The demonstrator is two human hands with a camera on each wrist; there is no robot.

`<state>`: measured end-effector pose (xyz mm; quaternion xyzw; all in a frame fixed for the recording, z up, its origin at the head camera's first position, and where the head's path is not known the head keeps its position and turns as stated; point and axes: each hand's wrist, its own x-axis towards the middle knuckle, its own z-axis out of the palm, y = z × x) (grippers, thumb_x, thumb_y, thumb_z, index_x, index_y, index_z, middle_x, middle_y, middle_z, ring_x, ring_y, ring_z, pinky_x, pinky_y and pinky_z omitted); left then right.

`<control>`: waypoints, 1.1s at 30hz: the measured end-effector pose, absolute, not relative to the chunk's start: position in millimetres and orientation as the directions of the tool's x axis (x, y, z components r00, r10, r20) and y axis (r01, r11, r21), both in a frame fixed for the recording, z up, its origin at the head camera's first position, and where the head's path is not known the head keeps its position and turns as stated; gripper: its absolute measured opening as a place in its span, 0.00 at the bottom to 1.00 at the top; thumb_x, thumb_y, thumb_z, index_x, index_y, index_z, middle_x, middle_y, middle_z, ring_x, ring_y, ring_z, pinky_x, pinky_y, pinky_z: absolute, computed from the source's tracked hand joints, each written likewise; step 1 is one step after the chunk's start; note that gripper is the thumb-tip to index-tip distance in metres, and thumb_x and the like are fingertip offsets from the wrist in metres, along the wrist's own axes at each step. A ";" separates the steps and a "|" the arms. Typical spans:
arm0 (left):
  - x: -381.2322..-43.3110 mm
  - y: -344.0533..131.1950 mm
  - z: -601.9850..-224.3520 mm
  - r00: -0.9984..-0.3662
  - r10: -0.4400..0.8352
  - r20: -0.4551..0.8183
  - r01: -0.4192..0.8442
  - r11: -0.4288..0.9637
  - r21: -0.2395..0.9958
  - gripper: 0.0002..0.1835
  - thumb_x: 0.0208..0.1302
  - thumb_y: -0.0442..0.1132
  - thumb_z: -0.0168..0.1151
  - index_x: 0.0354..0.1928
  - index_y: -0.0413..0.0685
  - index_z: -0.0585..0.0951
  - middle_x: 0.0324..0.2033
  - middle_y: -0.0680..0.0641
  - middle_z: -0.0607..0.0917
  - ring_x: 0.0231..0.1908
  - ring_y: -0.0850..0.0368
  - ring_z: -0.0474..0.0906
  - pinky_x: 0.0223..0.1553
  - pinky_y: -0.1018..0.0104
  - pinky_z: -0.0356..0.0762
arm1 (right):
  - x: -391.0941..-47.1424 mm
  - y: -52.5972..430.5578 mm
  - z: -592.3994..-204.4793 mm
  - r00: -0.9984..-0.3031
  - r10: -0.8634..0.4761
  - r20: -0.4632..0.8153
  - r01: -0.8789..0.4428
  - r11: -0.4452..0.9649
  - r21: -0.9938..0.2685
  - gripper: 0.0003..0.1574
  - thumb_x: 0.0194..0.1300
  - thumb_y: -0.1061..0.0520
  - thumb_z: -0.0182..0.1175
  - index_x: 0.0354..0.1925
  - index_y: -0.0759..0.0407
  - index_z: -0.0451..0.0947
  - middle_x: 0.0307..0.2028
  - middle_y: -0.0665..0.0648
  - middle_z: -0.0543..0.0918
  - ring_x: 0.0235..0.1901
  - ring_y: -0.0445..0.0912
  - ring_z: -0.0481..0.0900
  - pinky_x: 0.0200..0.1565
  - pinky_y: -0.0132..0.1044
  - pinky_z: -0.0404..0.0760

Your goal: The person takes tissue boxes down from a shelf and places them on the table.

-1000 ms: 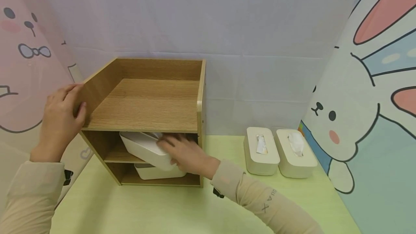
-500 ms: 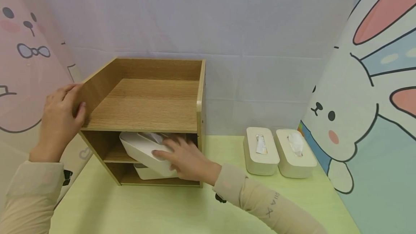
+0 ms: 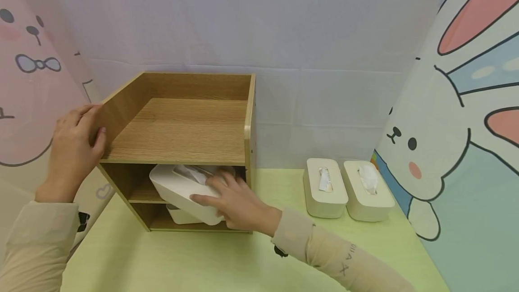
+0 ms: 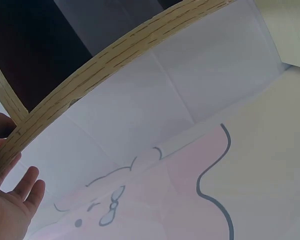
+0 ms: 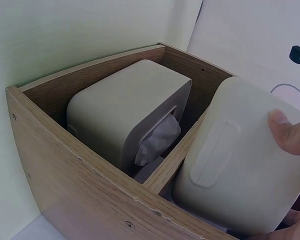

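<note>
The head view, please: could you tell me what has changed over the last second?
The tissue box in the middle compartment has come slightly outward and down, held by the right hand, hiding more of the lower box. The left hand still grips the shelf unit; the two boxes on the table stay put.

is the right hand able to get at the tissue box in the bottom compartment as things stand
Probably not right away: the right hand grips another box, which juts from the shelf above and hides part of the bottom tissue box in the head view.
</note>
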<state>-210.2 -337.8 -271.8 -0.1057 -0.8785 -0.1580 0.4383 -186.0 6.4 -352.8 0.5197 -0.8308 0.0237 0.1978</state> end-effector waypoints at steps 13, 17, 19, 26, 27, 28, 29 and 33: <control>-209.3 -336.8 -271.0 -0.589 0.038 0.807 0.321 0.928 0.191 0.24 0.53 0.27 0.54 0.56 0.37 0.73 0.52 0.33 0.75 0.52 0.31 0.66 0.58 0.46 0.59 | -180.5 13.7 -354.3 -0.320 -0.859 0.399 -0.880 0.425 0.210 0.43 0.48 0.52 0.67 0.62 0.34 0.63 0.56 0.54 0.67 0.61 0.58 0.62 0.44 0.47 0.80; -209.4 -336.6 -271.3 -0.591 0.032 0.806 0.315 0.929 0.194 0.24 0.54 0.28 0.54 0.56 0.38 0.73 0.52 0.34 0.75 0.53 0.32 0.65 0.59 0.46 0.59 | -179.2 16.7 -354.0 -0.305 -0.867 0.395 -0.883 0.412 0.224 0.44 0.48 0.52 0.68 0.62 0.33 0.63 0.56 0.54 0.67 0.61 0.59 0.61 0.47 0.49 0.79; -209.6 -336.8 -271.4 -0.593 0.031 0.805 0.311 0.931 0.193 0.24 0.54 0.28 0.54 0.57 0.39 0.73 0.52 0.34 0.75 0.53 0.32 0.65 0.59 0.46 0.59 | -178.0 18.7 -353.4 -0.296 -0.873 0.387 -0.885 0.403 0.232 0.44 0.49 0.52 0.68 0.62 0.33 0.62 0.57 0.54 0.67 0.62 0.59 0.60 0.48 0.51 0.78; -210.1 -337.1 -271.9 -0.600 0.031 0.799 0.307 0.931 0.195 0.24 0.54 0.28 0.54 0.57 0.39 0.72 0.53 0.34 0.74 0.53 0.32 0.65 0.59 0.45 0.59 | -172.8 27.0 -352.5 -0.252 -0.892 0.375 -0.900 0.359 0.249 0.43 0.49 0.53 0.67 0.62 0.32 0.63 0.56 0.54 0.68 0.61 0.58 0.60 0.49 0.53 0.77; -210.2 -337.0 -272.0 -0.601 0.033 0.799 0.309 0.931 0.194 0.25 0.54 0.28 0.54 0.57 0.38 0.72 0.53 0.33 0.74 0.53 0.32 0.65 0.59 0.45 0.58 | -171.9 28.5 -352.8 -0.245 -0.894 0.376 -0.901 0.353 0.251 0.43 0.49 0.53 0.67 0.62 0.32 0.63 0.56 0.54 0.68 0.61 0.58 0.60 0.49 0.54 0.76; -210.3 -337.1 -272.1 -0.602 0.033 0.798 0.310 0.931 0.194 0.25 0.54 0.28 0.54 0.57 0.38 0.72 0.53 0.33 0.74 0.53 0.32 0.65 0.59 0.46 0.58 | -171.0 30.0 -353.0 -0.238 -0.895 0.377 -0.903 0.346 0.253 0.42 0.49 0.53 0.67 0.61 0.32 0.63 0.56 0.54 0.68 0.61 0.58 0.60 0.49 0.54 0.76; -210.4 -337.1 -272.3 -0.602 0.034 0.798 0.310 0.930 0.195 0.25 0.54 0.28 0.54 0.57 0.38 0.72 0.53 0.33 0.74 0.53 0.31 0.65 0.59 0.46 0.58 | -170.0 31.6 -353.2 -0.229 -0.897 0.379 -0.904 0.340 0.258 0.42 0.50 0.53 0.66 0.61 0.32 0.63 0.56 0.54 0.68 0.61 0.58 0.60 0.49 0.55 0.76; -210.8 -337.5 -272.7 -0.599 0.034 0.800 0.311 0.930 0.193 0.24 0.54 0.28 0.54 0.57 0.38 0.72 0.52 0.33 0.74 0.53 0.31 0.65 0.58 0.45 0.59 | -166.9 38.1 -354.4 -0.193 -0.900 0.391 -0.913 0.310 0.263 0.39 0.52 0.56 0.63 0.60 0.32 0.64 0.56 0.54 0.68 0.61 0.59 0.61 0.50 0.57 0.74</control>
